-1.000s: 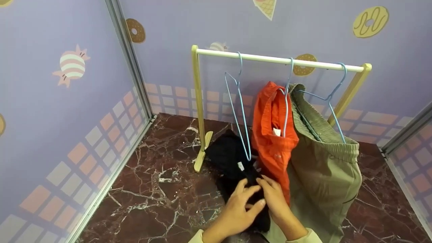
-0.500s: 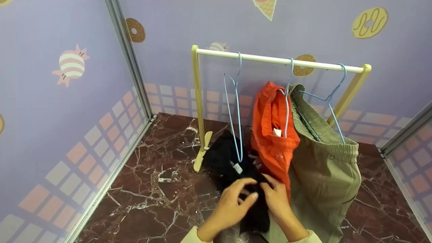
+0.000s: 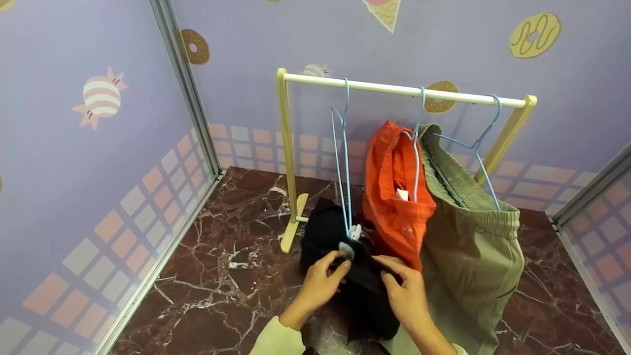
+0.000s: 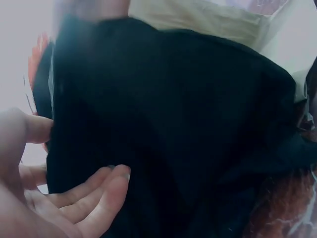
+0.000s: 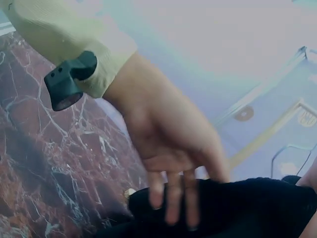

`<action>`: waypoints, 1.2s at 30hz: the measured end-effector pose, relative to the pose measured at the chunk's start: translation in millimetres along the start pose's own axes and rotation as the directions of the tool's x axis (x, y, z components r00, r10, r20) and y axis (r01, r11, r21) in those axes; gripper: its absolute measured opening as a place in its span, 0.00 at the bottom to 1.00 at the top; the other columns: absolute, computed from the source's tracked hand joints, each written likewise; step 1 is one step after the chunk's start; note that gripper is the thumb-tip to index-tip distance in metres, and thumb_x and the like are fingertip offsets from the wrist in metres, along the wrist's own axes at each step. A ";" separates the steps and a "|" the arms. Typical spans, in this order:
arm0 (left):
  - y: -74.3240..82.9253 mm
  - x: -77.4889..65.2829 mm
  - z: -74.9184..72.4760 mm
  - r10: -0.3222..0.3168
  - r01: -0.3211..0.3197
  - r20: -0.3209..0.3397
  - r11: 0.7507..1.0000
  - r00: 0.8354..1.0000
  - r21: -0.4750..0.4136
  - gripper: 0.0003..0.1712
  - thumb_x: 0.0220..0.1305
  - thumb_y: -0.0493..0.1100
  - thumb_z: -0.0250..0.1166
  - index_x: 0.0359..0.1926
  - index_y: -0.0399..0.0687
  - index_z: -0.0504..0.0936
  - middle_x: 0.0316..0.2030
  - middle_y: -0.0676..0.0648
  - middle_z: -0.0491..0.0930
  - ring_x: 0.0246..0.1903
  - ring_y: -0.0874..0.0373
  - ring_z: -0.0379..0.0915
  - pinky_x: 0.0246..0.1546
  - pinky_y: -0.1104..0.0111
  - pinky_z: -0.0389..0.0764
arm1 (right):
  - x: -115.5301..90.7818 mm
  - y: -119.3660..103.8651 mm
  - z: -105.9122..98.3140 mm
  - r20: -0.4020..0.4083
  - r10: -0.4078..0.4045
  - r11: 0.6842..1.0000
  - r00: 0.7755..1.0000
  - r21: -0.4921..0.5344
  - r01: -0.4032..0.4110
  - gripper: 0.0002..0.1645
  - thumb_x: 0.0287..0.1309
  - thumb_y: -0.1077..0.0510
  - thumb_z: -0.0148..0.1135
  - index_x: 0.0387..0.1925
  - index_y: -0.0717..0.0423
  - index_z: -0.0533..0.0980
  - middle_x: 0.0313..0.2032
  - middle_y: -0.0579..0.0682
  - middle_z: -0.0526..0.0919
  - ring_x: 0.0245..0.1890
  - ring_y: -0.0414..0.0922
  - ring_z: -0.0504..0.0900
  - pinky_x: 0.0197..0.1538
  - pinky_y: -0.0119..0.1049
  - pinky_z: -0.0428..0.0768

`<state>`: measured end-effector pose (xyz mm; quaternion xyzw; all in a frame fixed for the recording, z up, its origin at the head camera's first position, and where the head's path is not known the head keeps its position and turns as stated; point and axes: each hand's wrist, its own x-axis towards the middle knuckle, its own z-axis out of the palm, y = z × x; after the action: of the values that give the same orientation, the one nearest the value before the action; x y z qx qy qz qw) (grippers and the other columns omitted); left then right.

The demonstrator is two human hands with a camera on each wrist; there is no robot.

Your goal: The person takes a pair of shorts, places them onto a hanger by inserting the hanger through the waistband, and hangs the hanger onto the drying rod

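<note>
Black pants point(image 3: 367, 268) with a white tag hang low in front of the rack, their upper edge held by both hands. My left hand point(image 3: 320, 278) pinches the left part of that edge; in the left wrist view its fingers point(image 4: 106, 198) lie along the black cloth. My right hand point(image 3: 406, 291) pinches the right part between thumb and fingers. A light blue wire hanger point(image 3: 346, 162) hangs from the rail, and its lower end reaches the top of the pants. Whether it goes inside cannot be told. In the right wrist view, my left hand point(image 5: 171, 134) grips the black edge.
A rack with a white rail point(image 3: 384, 88) and wooden legs stands by the patterned wall. Orange pants point(image 3: 394, 197) and olive green pants point(image 3: 485, 261) hang on blue hangers right of the black ones. Dark red marbled floor point(image 3: 212, 276) extends left.
My left hand has moved up and left, and the upper edge of the black pants is spread wider between my hands. The hanger has turned and now appears narrower.
</note>
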<state>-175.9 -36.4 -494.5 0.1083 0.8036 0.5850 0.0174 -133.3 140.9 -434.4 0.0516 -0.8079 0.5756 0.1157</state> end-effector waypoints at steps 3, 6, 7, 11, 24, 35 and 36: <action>-12.1 5.0 -1.3 -0.067 0.067 -0.019 0.998 0.998 -0.013 0.18 0.63 0.56 0.55 0.50 0.54 0.75 0.33 0.45 0.79 0.26 0.55 0.79 0.21 0.69 0.78 | -2.9 -3.0 -2.7 -0.018 -0.086 0.996 0.996 -0.007 0.086 0.26 0.49 0.77 0.53 0.39 0.46 0.82 0.42 0.45 0.82 0.47 0.38 0.78 0.52 0.19 0.69; -23.4 8.1 -3.2 -0.116 0.115 -0.032 0.993 0.993 -0.024 0.18 0.63 0.56 0.55 0.47 0.53 0.76 0.35 0.44 0.78 0.28 0.55 0.78 0.23 0.65 0.79 | -5.9 -5.1 -5.9 -0.025 -0.175 0.984 0.984 -0.021 0.175 0.27 0.47 0.78 0.52 0.40 0.47 0.82 0.41 0.45 0.82 0.46 0.38 0.78 0.51 0.19 0.69; -26.6 8.9 -4.2 -0.123 0.122 -0.036 0.992 0.992 -0.022 0.18 0.62 0.57 0.55 0.47 0.53 0.76 0.35 0.44 0.78 0.28 0.55 0.78 0.23 0.64 0.80 | -6.6 -6.0 -7.0 -0.026 -0.200 0.980 0.980 -0.028 0.199 0.28 0.46 0.79 0.52 0.40 0.48 0.82 0.41 0.46 0.82 0.46 0.38 0.78 0.51 0.20 0.69; -36.1 10.4 -7.9 -0.104 0.107 -0.069 0.994 0.992 0.032 0.18 0.62 0.56 0.56 0.47 0.52 0.76 0.36 0.43 0.78 0.26 0.54 0.77 0.25 0.63 0.79 | -8.9 -9.2 -11.0 -0.036 -0.240 0.970 0.970 -0.040 0.239 0.28 0.44 0.80 0.52 0.40 0.51 0.81 0.41 0.48 0.82 0.46 0.37 0.78 0.52 0.21 0.69; -38.2 6.3 -14.6 0.084 0.042 -0.363 0.945 0.928 0.325 0.15 0.55 0.52 0.64 0.43 0.56 0.78 0.65 0.44 0.58 0.57 0.42 0.66 0.47 0.48 0.71 | -11.9 -14.5 -22.3 -0.096 -0.263 0.964 0.960 -0.056 0.258 0.26 0.45 0.79 0.54 0.39 0.50 0.81 0.41 0.48 0.82 0.48 0.38 0.75 0.53 0.21 0.66; -35.7 7.2 -27.1 0.159 0.006 -0.429 0.933 0.889 0.359 0.06 0.46 0.50 0.71 0.23 0.58 0.83 0.32 0.58 0.83 0.35 0.58 0.79 0.38 0.64 0.75 | -9.5 -18.5 -33.8 -0.170 -0.217 0.976 0.961 -0.040 0.213 0.24 0.46 0.80 0.53 0.37 0.55 0.82 0.40 0.52 0.82 0.46 0.41 0.76 0.51 0.22 0.67; -35.2 6.9 -27.2 0.150 0.016 -0.437 0.935 0.887 0.355 0.06 0.45 0.50 0.72 0.22 0.59 0.82 0.29 0.59 0.82 0.33 0.58 0.79 0.36 0.65 0.75 | -9.2 -18.1 -34.3 -0.175 -0.207 0.978 0.963 -0.040 0.203 0.23 0.46 0.81 0.52 0.37 0.56 0.82 0.40 0.53 0.82 0.46 0.42 0.76 0.51 0.22 0.68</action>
<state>-192.3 -70.8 -518.5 -0.0029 0.8715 0.4422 -0.2121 -116.1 166.7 -409.4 0.0820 -0.7907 0.5541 0.2471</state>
